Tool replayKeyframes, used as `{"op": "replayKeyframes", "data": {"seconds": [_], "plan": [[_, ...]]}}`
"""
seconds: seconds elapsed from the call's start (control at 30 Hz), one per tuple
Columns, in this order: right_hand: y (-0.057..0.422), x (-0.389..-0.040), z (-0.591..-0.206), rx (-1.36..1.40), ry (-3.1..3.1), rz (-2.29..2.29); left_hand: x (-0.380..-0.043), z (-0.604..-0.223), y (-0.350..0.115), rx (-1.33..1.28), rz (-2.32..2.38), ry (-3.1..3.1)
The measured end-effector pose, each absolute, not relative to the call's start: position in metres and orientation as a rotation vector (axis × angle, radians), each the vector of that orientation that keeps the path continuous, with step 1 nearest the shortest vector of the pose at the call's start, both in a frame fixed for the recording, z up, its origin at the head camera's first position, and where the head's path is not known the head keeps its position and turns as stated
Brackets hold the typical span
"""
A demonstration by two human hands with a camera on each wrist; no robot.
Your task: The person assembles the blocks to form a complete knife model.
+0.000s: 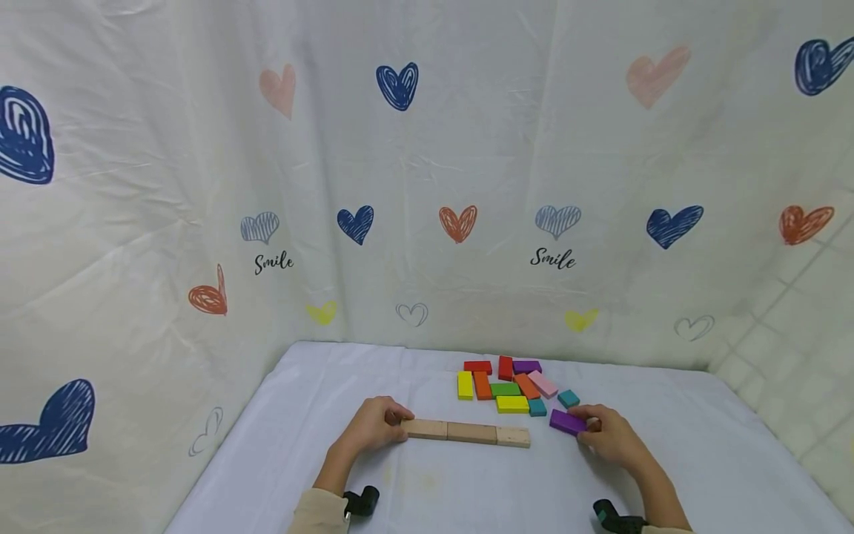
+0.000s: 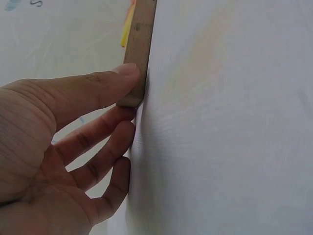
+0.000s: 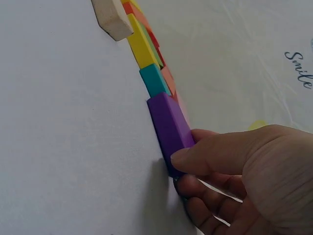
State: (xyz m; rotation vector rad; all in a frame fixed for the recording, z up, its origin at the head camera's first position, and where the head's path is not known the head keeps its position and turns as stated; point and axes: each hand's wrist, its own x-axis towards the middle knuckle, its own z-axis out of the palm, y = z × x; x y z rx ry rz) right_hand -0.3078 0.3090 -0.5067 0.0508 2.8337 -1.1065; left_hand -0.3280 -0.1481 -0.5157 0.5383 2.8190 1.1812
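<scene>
Head view: At a white-clothed table (image 1: 467, 497), a person's right hand (image 1: 610, 437) is pinching the right end of a purple block (image 1: 565, 422), while the left hand (image 1: 375, 429) is gripping the left end of a row of three wooden blocks (image 1: 471, 432). The purple block is lying off the row's right end, a short gap between, and sitting slightly farther from the person. Its long side is running almost the same way as the row, slanting a little more, its right end angling toward the person. The right hand is the one nearer the row's free end. Coloured blocks (image 1: 512, 404) are clustering beyond.

Left wrist view: The thumb is pressing on the end wooden block, fingers bending in behind, the wood stretching straight away from the hand.

Right wrist view: Thumb and fingers are clamping the purple block's closer end, leaving the other end pointing toward a teal block (image 3: 155, 81). Shadow is falling alongside; whether the purple block is touching the cloth, one cannot tell.
</scene>
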Motion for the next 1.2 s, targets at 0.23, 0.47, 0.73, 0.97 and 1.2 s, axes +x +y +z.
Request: {"op": "replayKeyframes", "data": {"seconds": [0.23,0.47,0.73,0.97,1.2], "plan": [[0.309,-0.307,-0.504,-0.019,2.813,-1.123,-0.329,-0.517,-0.149,0.526,1.179,2.816],[0.309,-0.307,-0.506,-0.113,2.784,-1.131,-0.327,-0.518,-0.149,0.515,1.201,2.798],[0.305,-0.303,-0.500,-0.149,2.705,-1.148,-0.328,-0.515,-0.149,0.531,1.197,2.806],[0.301,-0.301,-0.498,-0.145,2.674,-1.132,-0.329,-0.515,-0.149,0.530,1.179,2.813],[0.299,-0.303,-0.501,-0.186,2.668,-1.119,-0.329,-0.515,-0.148,0.529,1.178,2.818]]}}
